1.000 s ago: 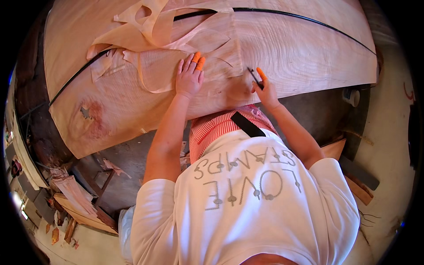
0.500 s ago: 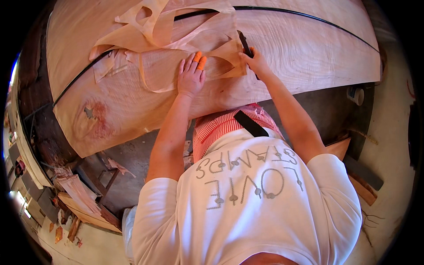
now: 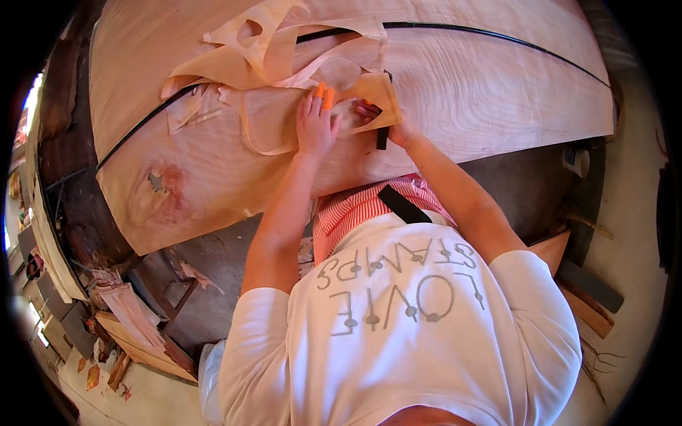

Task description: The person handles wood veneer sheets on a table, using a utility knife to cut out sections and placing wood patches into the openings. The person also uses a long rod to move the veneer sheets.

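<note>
My left hand, with orange finger covers on two fingers, lies with its fingers stretched out over a thin wood veneer offcut that has curved holes cut in it. At the offcut's right end, my right hand is partly under the raised veneer; some fingertips show through a hole. A slim black tool is in that hand, its ends showing above and below the veneer; its exact kind is hidden. Under both hands spreads a large pale veneer sheet.
More curling veneer scraps lie ahead and left. A black strip arches across the sheet. Near the left corner the sheet has a ragged hole with a reddish stain. A white cup-like container sits beyond its right edge. Wood pieces lie lower left.
My right hand has moved down and left with the black tool, from beside the offcut to under its right end, which is now lifted. My left hand has stayed on the offcut.
</note>
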